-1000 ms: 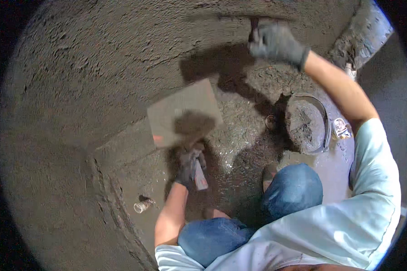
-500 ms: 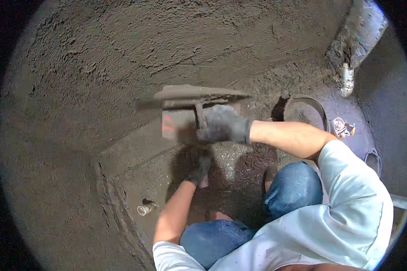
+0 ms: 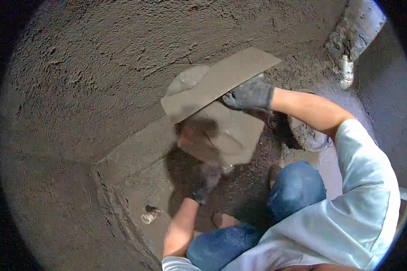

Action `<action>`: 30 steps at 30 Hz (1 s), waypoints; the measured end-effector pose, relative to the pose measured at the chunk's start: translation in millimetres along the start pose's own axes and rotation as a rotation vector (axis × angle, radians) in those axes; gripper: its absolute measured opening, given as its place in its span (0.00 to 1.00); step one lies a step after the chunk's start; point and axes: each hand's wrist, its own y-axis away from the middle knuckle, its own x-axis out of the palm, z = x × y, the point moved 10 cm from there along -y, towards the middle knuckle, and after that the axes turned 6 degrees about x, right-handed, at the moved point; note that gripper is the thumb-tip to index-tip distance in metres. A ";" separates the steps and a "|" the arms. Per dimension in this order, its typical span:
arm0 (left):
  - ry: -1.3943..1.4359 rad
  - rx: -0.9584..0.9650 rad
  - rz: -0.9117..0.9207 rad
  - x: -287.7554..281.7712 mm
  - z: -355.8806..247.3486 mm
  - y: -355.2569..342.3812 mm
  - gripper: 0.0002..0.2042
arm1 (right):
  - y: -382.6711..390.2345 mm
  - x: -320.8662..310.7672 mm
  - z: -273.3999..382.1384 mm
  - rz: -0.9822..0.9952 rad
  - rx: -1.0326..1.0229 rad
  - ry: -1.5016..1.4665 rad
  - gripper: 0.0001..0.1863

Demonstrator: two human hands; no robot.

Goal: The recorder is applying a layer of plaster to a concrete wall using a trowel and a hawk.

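Note:
My right hand (image 3: 249,94), in a dark glove, is closed round the hidden handle of a long rectangular plastering trowel (image 3: 226,83). Its grey blade slants from lower left to upper right, in front of the rough mortar wall (image 3: 122,49). A wet lump of mortar (image 3: 188,79) shows along the blade's far edge. Below it, my gloved left hand (image 3: 205,180) is closed under a flat mortar board (image 3: 199,147) with a reddish patch. Wet mortar (image 3: 235,133) covers much of the board. The left fingers are partly in shadow.
Beneath my right forearm stands a round bucket (image 3: 303,131). A white pipe stub (image 3: 346,72) sticks out at the upper right, and another short pipe end (image 3: 149,217) rises from the floor at lower left. My knees (image 3: 298,187) are bent close to the work.
My right hand has moved up and right, and the trowel blade has turned from edge-on to flat and slanted, with mortar at it. The board has tilted, showing its mortar-covered top.

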 end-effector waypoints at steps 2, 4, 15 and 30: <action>0.393 -0.808 0.530 46.3 -32.0 7.1 0.11 | 11.3 -5.7 -26.0 -0.710 -0.274 0.035 0.16; 0.690 -0.932 0.357 53.5 -13.6 50.8 0.10 | -18.1 6.3 -8.2 -0.655 -0.286 0.058 0.18; 1.179 -1.216 -0.216 11.1 61.0 68.2 0.07 | -83.8 -29.8 -44.0 0.057 0.166 -0.091 0.17; 0.996 -1.217 -0.349 -0.1 54.8 64.4 0.06 | -62.3 86.7 -89.1 0.243 0.168 0.028 0.18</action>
